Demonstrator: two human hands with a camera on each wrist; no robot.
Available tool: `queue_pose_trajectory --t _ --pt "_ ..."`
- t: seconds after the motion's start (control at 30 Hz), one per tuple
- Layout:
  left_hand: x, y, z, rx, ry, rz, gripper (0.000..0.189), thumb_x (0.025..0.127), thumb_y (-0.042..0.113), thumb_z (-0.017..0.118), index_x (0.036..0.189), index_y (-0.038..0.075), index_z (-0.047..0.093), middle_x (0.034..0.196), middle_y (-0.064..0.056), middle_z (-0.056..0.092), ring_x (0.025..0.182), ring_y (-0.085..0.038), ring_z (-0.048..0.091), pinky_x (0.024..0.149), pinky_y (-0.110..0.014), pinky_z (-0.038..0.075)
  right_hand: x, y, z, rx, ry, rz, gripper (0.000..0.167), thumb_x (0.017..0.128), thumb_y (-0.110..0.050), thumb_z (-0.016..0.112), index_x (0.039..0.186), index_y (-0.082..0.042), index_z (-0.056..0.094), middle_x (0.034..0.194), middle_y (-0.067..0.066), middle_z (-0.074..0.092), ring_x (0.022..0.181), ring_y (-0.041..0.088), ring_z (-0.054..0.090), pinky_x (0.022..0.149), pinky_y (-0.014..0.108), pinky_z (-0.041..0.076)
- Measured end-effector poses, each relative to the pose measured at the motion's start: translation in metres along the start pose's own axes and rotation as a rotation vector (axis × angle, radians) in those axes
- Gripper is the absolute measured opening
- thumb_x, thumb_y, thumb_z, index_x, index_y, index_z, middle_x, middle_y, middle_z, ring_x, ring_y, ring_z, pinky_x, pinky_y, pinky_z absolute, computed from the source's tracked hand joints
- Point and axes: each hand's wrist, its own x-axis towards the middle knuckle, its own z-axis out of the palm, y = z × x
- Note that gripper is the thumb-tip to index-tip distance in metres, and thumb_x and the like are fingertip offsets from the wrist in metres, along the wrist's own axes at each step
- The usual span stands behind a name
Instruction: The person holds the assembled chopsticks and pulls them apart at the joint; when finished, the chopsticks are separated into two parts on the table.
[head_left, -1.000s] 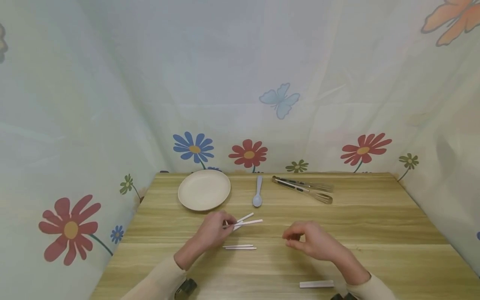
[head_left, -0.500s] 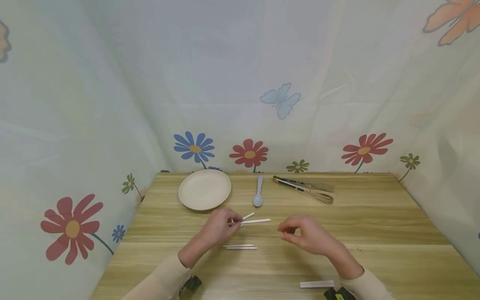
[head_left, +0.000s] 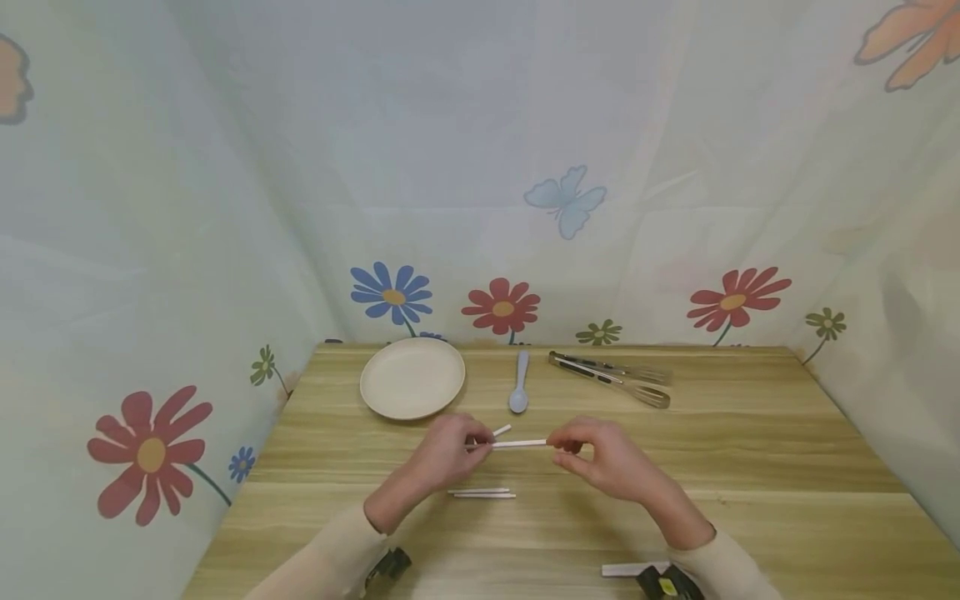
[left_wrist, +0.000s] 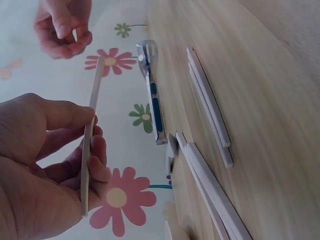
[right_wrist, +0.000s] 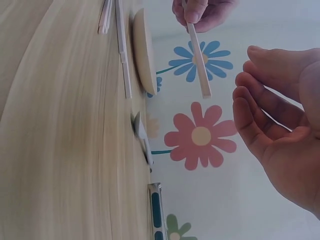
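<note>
My left hand (head_left: 448,454) pinches a slim white stick (left_wrist: 93,92) between thumb and fingers, its free end pointing toward my right hand. My right hand (right_wrist: 280,110) holds nothing. Its fingers are loosely curved, and in the right wrist view a gap shows between them and the stick's end. In the head view the right fingertips come right up to that end. Behind my left hand another white stick (head_left: 502,431) lies on the table, partly hidden. Two more white sticks (head_left: 482,493) lie side by side in front of it.
At the back of the wooden table (head_left: 750,417) are a cream plate (head_left: 412,379), a pale blue spoon (head_left: 519,392) and metal tongs (head_left: 607,377) with dark grips. Near the front edge, white sticks (head_left: 622,570) lie partly behind my right wrist gear.
My left hand has shifted slightly right, lifting the stick out from the others. My right hand has moved left and a little away from me, up to the stick's free end.
</note>
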Motion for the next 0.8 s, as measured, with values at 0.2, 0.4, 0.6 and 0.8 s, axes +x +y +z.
queue_pose_trajectory --t 0.2,0.4,0.6,0.8 --pt "0.002 0.004 0.002 0.012 -0.016 0.000 0.005 0.084 0.016 0.074 0.086 0.013 0.077 0.078 0.006 0.067 0.073 -0.007 0.060 0.067 -0.021 0.046 0.008 -0.002 0.004 -0.013 0.050 -0.027 0.018 0.083 -0.011 0.075 0.101 -0.013 0.072 0.094 -0.003 0.071 0.081 0.005 0.062 0.072 0.029 0.055" --pt "0.004 0.010 0.002 0.045 -0.004 0.040 0.009 0.082 0.012 0.070 0.086 0.013 0.077 0.079 0.005 0.068 0.072 -0.006 0.059 0.070 -0.025 0.046 0.013 0.001 0.009 -0.062 0.115 -0.036 0.021 0.082 -0.012 0.077 0.102 -0.011 0.072 0.093 -0.001 0.070 0.081 0.009 0.063 0.072 0.028 0.055" --pt "0.006 0.014 0.002 0.027 -0.032 0.026 0.013 0.081 0.010 0.068 0.088 0.014 0.078 0.082 0.004 0.069 0.073 -0.006 0.060 0.067 -0.020 0.047 0.017 0.000 0.012 -0.086 0.102 -0.039 0.022 0.083 -0.015 0.077 0.104 -0.012 0.072 0.095 0.000 0.071 0.082 0.009 0.062 0.073 0.028 0.054" --pt "0.009 0.015 0.003 0.010 -0.047 0.033 0.010 0.083 0.010 0.070 0.089 0.014 0.078 0.084 0.003 0.069 0.073 -0.007 0.061 0.064 -0.017 0.047 0.022 0.004 0.017 -0.096 0.069 -0.042 0.021 0.084 -0.016 0.076 0.104 -0.013 0.072 0.097 -0.002 0.070 0.083 0.011 0.063 0.073 0.029 0.054"
